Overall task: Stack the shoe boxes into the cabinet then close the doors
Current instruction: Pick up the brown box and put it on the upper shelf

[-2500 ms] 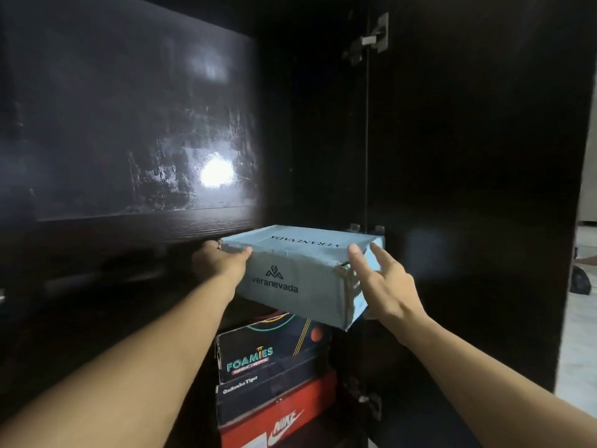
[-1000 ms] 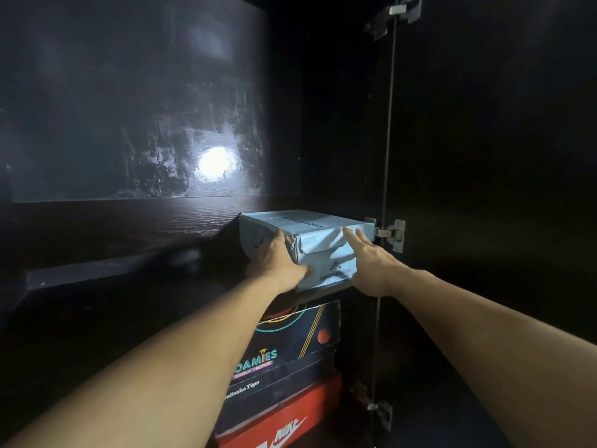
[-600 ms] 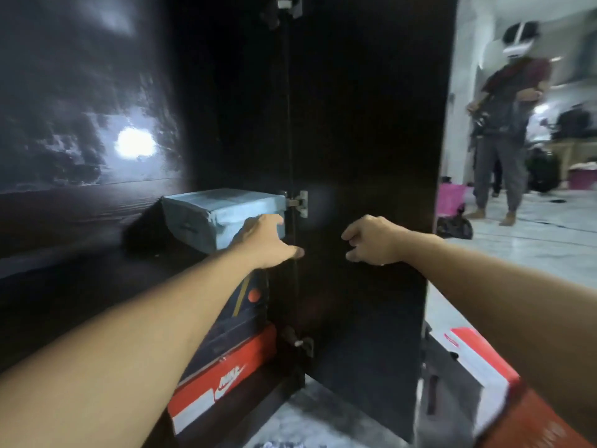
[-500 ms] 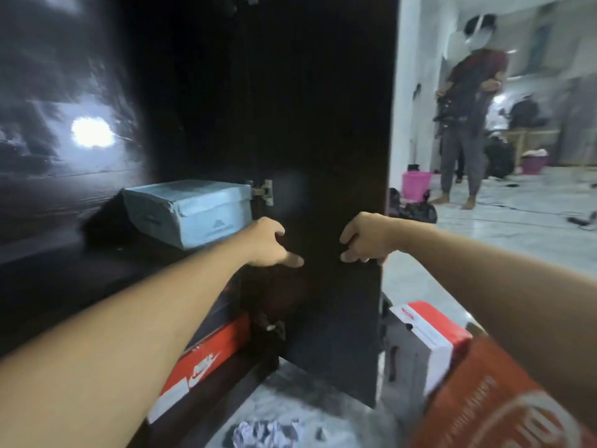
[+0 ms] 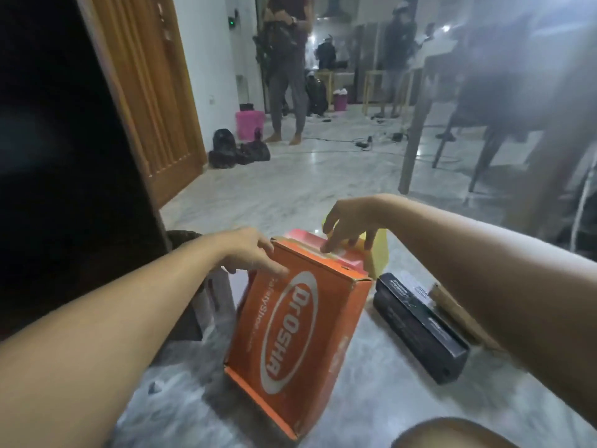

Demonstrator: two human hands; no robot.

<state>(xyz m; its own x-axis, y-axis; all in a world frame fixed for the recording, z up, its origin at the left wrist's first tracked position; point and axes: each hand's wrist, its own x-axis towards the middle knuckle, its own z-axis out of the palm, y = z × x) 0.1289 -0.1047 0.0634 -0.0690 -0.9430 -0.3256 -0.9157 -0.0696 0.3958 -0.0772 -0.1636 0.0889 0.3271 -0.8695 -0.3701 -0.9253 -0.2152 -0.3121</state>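
Observation:
An orange shoe box [image 5: 290,334] with a white oval logo stands tilted on end on the marble floor in front of me. My left hand [image 5: 248,253] pinches its upper left corner, fingers lying on the front face. My right hand [image 5: 349,221] hovers over the far top edge with fingers spread, its tips touching a red-and-white box [image 5: 300,238] just behind. A yellow box [image 5: 379,253] stands behind those. To the right a black shoe box [image 5: 420,324] lies flat on the floor. The dark cabinet door [image 5: 64,156] fills the left side; the cabinet's inside is out of view.
Brown cardboard [image 5: 452,305] lies beside the black box. A wooden door [image 5: 155,92] stands past the cabinet. Further back are black bags [image 5: 232,150], a pink bucket [image 5: 248,124], a standing person [image 5: 287,59], cables, and table legs [image 5: 416,130]. My knee [image 5: 452,434] shows at the bottom.
My hands left the blue box on the stack in the cabinet. My view swung right and down to the floor, and both hands now reach the orange box.

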